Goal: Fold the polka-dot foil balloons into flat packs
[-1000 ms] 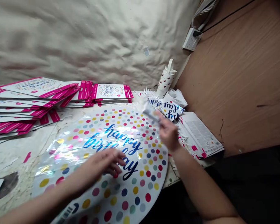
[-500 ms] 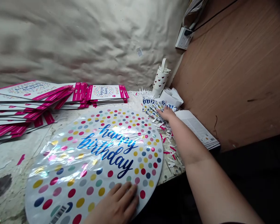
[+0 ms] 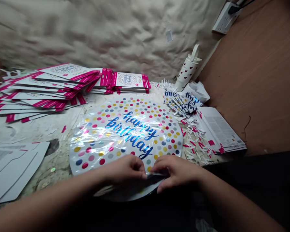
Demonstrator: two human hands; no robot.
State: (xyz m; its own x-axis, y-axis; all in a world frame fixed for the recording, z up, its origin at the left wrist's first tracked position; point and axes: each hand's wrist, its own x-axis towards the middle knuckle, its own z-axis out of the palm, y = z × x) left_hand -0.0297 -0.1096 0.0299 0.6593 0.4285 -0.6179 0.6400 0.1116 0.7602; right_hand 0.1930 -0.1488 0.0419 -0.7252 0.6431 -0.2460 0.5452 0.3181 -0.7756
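Foil balloon (image 3: pixel 125 135) lies flat on the bench (image 3: pixel 38 129), dotted face up, just beside paper scraps (image 3: pixel 193 138). Left hand (image 3: pixel 123 169) and right hand (image 3: pixel 176 172) meet at its near edge, both pinching it.

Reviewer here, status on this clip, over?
Left hand and right hand pinching near edge. Round foil balloon on the bench. Paper offcuts beside it.

Worn workbench (image 3: pixel 38 129), stacked pink-edged packets (image 3: pixel 70 72), round foil birthday balloon (image 3: pixel 125 135), paper scraps (image 3: pixel 190 138)
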